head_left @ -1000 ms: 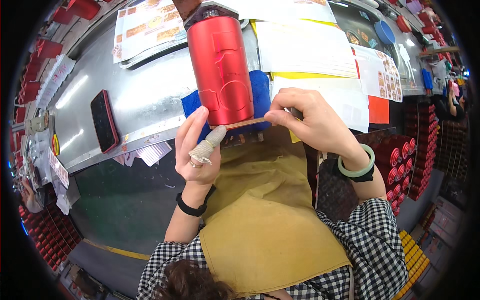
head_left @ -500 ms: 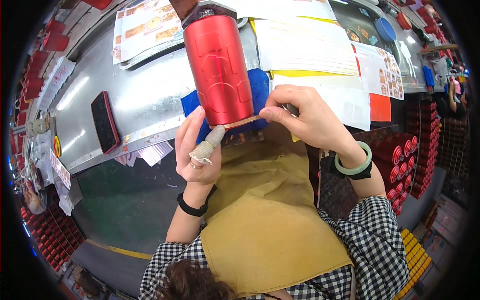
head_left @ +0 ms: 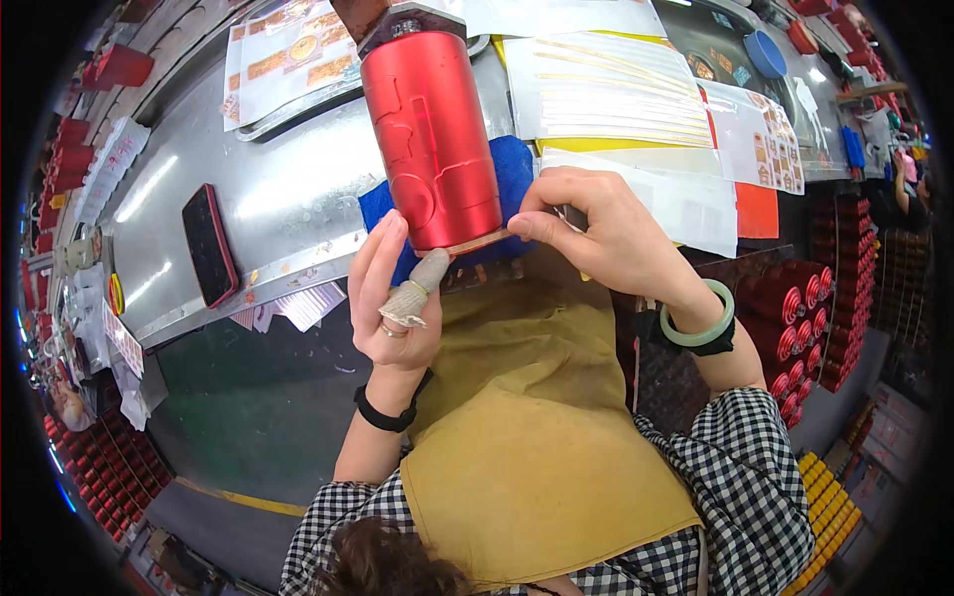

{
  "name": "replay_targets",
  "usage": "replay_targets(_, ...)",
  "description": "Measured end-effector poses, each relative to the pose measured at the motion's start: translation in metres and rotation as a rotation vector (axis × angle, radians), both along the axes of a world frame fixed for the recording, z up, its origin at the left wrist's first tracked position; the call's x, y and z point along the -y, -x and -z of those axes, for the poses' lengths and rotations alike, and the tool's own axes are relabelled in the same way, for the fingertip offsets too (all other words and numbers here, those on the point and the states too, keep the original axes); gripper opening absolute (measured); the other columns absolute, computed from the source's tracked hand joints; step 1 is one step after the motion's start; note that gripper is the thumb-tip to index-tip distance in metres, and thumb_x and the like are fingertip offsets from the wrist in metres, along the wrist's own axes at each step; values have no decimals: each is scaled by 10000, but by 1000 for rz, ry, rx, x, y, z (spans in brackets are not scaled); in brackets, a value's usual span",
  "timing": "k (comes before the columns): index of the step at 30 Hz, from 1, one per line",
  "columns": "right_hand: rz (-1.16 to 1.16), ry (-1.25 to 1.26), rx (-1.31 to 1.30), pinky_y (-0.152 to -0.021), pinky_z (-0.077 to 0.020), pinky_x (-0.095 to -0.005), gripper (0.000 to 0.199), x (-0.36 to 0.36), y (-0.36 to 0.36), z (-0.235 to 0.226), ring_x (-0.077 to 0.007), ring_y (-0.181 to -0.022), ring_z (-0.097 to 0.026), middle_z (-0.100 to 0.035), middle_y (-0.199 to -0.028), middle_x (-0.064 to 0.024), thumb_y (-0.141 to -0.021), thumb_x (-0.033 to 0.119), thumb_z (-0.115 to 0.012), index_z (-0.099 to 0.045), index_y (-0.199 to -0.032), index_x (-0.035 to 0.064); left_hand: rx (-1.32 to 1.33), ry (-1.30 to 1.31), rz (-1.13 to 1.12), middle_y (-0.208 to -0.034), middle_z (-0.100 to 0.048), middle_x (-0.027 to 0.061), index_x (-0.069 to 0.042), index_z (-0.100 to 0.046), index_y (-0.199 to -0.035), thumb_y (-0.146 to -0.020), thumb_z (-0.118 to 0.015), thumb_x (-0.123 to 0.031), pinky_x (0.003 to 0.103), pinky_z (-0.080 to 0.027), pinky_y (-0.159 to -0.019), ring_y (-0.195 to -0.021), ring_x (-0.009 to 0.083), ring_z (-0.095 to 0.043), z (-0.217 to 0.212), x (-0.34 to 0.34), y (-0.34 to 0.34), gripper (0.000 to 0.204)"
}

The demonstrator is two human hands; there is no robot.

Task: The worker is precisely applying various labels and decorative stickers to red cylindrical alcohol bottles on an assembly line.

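Note:
A red metal cylinder (head_left: 434, 139) with raised shapes on its side hangs from a dark fixture (head_left: 411, 22) above the bench edge. Along its near rim runs a thin coppery strip (head_left: 482, 241). My left hand (head_left: 390, 298) is at the rim's left, its fingers stretched along the cylinder's side. Its thumb, in a grey cloth cover (head_left: 409, 301), presses the strip's left part against the rim. My right hand (head_left: 596, 223) is closed, pinching the strip's right end between thumb and forefinger. A blue cloth (head_left: 512, 174) lies behind the cylinder.
A phone (head_left: 210, 244) lies on the metal bench (head_left: 149, 223) at left. White sheets with thin pale strips (head_left: 616, 94) are at right, beside printed sticker sheets (head_left: 760, 134). Red cylinders (head_left: 790, 328) are stacked at right. A blue bowl (head_left: 765, 57) stands at the back.
The cylinder has turned, so its raised shapes sit further left. My hands have barely moved, keeping the strip at the rim. The thin pale strips on the sheet show more clearly.

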State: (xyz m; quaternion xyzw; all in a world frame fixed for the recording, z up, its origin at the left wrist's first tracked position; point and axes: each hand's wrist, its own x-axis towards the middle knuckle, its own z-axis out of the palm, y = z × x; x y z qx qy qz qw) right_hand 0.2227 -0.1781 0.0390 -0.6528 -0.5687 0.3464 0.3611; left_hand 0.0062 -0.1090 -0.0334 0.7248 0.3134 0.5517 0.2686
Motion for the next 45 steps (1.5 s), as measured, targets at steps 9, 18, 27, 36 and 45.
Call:
replay_targets(9,-11,-61,0,-608,-429,-359,271,1,3,5,-231,-623,-529,-580,-696,-103,-954,214,-739,-654,-828,-10,-42,-135,139,-1308,-660,244,120,-636,-1238,-828,-795,104,477,-585,-1031,-1203,395,-665,4,-6,-2,440)
replay_targets(18,-26,4,22,-667,-472,-337,190,1,0,6,-233,-715,-604,-666,-785,-101,-953,180,-736,-707,-901,0,-225,-312,-11,-1230,-712,207,99,-650,-1242,-817,-838,28,443,-588,-977,-1131,379,-699,-6,-4,0,470)
replay_targets(27,-10,10,-42,-630,-456,-334,185,-2,7,-2,-221,-693,-595,-666,-772,-92,-942,186,-750,-716,-899,9,1,-1,105,-1314,-638,269,117,-586,-1323,-844,-777,119,470,-576,-1051,-1226,379,-651,9,-1,3,515)
replay_targets(36,0,-40,-8,-619,-447,-331,193,-2,5,10,-217,-669,-581,-655,-762,-86,-943,192,-752,-714,-887,10,-96,-182,149,-1347,-620,241,100,-606,-1302,-837,-788,109,445,-563,-1065,-1244,352,-633,-4,-6,-3,499)
replay_targets(45,17,-90,-26,-629,-456,-375,254,-2,10,9,-262,-653,-579,-625,-716,-109,-941,229,-750,-685,-838,5,-174,-233,-34,-1223,-720,160,56,-696,-1203,-805,-819,57,437,-574,-979,-1180,367,-673,-4,-2,-1,416)
